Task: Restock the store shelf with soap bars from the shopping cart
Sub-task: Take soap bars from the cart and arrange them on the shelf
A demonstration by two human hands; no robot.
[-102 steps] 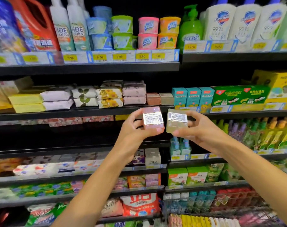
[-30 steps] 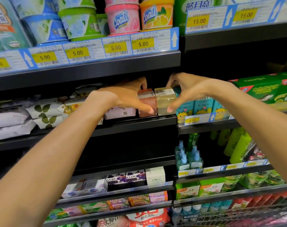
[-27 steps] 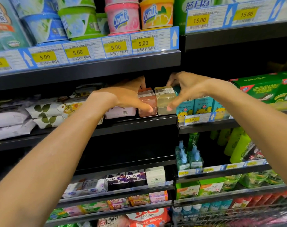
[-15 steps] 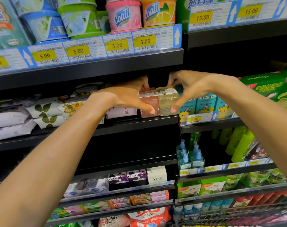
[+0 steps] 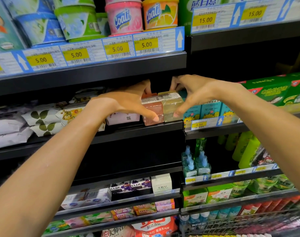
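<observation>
Having carried two soap bars up from chest height, the left hand (image 5: 128,105) still gripped the pink bar (image 5: 152,104) and the right hand (image 5: 193,93) the yellow bar (image 5: 171,101), both now stacked on matching bars at the shelf (image 5: 128,130) edge, placement seemingly near complete.

bare forearms (image 5: 63,161), no sleeves, short nails

The black shelf (image 5: 137,130) holds soap. A pink soap bar (image 5: 153,109) and a yellow soap bar (image 5: 171,106) sit side by side, touching, on top of other bars at its right end. Beside them lies a pale pink pack (image 5: 123,118), then leaf packs (image 5: 43,120).
</observation>
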